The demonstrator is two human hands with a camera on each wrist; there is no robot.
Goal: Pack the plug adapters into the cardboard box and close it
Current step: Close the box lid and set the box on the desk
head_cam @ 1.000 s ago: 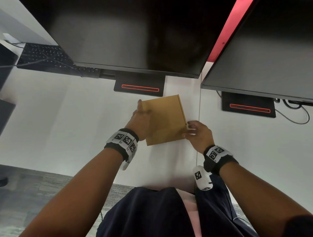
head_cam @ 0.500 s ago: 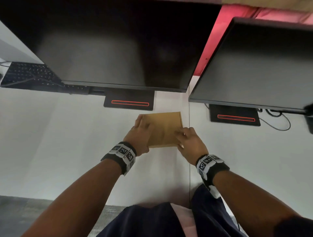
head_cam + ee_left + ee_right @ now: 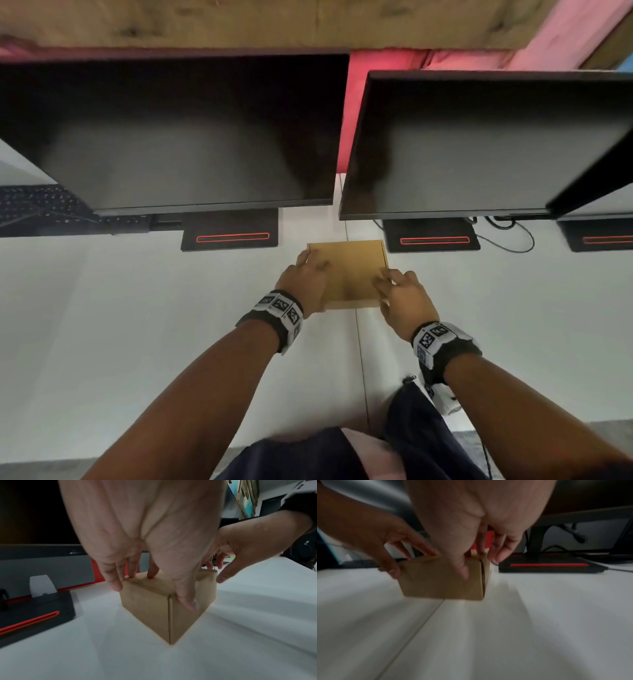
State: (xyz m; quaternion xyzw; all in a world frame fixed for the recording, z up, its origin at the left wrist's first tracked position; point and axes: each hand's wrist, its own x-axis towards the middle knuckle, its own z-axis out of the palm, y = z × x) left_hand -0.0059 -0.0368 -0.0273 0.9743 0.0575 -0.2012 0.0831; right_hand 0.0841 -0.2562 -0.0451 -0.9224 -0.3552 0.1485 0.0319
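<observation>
A closed brown cardboard box [image 3: 349,270] stands on the white desk [image 3: 137,325], between the two monitor stands. My left hand [image 3: 306,277] grips its near left corner. In the left wrist view the fingers lie over the top of the box [image 3: 147,609] and the thumb lies down its near face. My right hand [image 3: 397,291] holds the near right corner, with its fingers on the top edge and its thumb on the front of the box [image 3: 433,582]. No plug adapters are in sight.
Two dark monitors [image 3: 191,137] [image 3: 479,147] hang over the back of the desk. Their black stands with red stripes [image 3: 233,236] [image 3: 433,240] flank the box. A black keyboard [image 3: 41,209] lies far left and a cable [image 3: 513,236] loops at the right. A seam [image 3: 359,342] runs down the desk.
The box has turned from a tilted position to square with the desk edge. My right hand moved from the near right corner up onto the top right edge.
</observation>
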